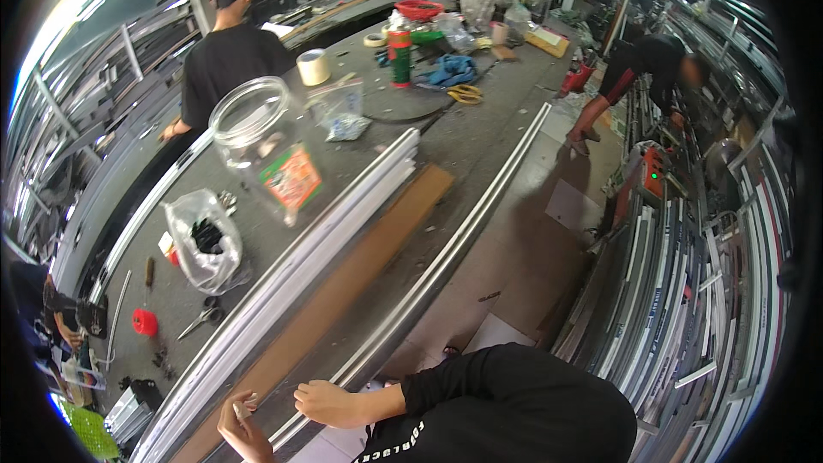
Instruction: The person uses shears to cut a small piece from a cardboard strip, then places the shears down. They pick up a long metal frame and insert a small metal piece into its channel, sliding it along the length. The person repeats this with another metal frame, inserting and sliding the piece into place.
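Observation:
Low in the view, my left hand (243, 430) is over the near end of a flat brown strip (343, 279), its fingers loosely bent and apart. A small whitish patch shows at one of its fingers; what it is I cannot make out. Just right of it, my right hand (327, 403) is closed in a fist, knuckles up, above a long shiny metal profile (446, 270) along the bench edge. Whatever that fist holds, if anything, is hidden. Left of the brown strip lies a bundle of white profiles (291, 270).
The grey workbench (480, 133) carries a clear plastic jar (257, 133), a plastic bag (206, 236), scissors (202, 317) and a red tape roll (145, 321). One person (231, 51) stands across the bench; another (643, 73) bends at the right by racks of profiles (660, 291).

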Available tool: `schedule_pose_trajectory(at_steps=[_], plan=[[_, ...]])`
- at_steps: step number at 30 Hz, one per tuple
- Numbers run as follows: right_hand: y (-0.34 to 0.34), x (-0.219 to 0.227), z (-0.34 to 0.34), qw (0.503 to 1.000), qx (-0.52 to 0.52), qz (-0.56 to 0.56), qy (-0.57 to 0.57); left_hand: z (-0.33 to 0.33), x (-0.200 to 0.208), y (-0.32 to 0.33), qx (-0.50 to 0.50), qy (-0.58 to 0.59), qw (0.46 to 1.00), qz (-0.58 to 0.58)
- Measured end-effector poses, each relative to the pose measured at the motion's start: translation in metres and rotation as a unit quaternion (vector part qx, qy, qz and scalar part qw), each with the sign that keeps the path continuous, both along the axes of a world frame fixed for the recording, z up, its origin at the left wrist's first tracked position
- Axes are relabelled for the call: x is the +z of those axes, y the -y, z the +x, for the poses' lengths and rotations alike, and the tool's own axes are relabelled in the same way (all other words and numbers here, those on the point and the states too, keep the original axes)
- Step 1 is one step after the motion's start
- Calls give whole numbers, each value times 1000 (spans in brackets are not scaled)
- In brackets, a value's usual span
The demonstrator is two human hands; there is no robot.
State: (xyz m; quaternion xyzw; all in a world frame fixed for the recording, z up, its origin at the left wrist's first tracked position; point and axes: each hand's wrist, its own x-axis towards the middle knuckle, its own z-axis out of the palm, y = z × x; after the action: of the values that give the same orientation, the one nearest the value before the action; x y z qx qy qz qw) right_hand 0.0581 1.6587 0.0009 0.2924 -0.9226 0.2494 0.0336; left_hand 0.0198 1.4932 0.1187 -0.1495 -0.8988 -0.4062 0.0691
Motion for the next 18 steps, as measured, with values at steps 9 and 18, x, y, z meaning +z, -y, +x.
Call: schedule_pose_trajectory(at_steps=[9, 18], plan=[[-259, 33, 44, 990, -113, 30, -77, 64, 15, -100, -95, -100, 976, -169], [-556, 35, 45, 926, -331, 170, -65, 81, -22, -189, -120, 13, 967, -223]])
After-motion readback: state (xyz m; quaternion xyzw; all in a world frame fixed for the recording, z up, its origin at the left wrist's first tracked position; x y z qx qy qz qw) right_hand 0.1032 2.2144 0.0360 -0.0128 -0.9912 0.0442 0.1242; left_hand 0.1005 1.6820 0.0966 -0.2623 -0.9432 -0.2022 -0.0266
